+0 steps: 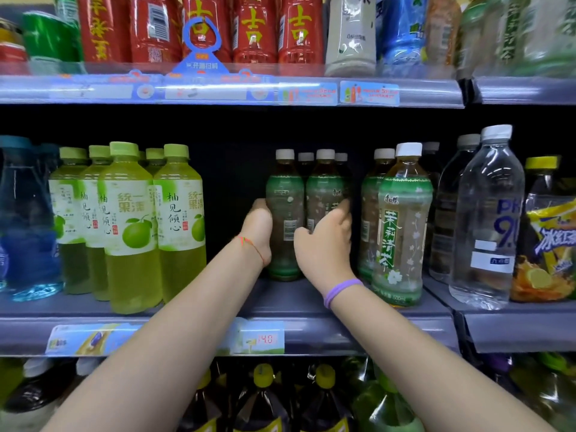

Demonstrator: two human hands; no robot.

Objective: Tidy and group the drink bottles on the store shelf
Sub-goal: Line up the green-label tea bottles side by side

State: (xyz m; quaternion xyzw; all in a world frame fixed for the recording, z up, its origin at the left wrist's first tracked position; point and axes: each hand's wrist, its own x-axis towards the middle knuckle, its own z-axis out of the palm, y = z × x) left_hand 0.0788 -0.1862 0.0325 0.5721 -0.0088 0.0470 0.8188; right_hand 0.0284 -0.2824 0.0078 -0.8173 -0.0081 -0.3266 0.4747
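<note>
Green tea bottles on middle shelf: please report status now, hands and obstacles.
Left hand grips left tea bottle. Right hand grips right tea bottle. Both bottles upright, set back on shelf. Front jasmine tea bottle stands beside, right.

At mid-frame on the middle shelf (311, 307), my left hand (257, 227) grips the left tea bottle (285, 213) and my right hand (327, 241) holds the right tea bottle (324, 194) just beside it, 2 more standing behind them. Left of a gap stand the pomelo drink bottles (131, 226). To the right stands another tea bottle (402, 226) nearer the shelf's front edge, then the water bottles (489, 219). The upper shelf (230, 88) runs above, with large bottles (265, 397) along the bottom of the frame.
</note>
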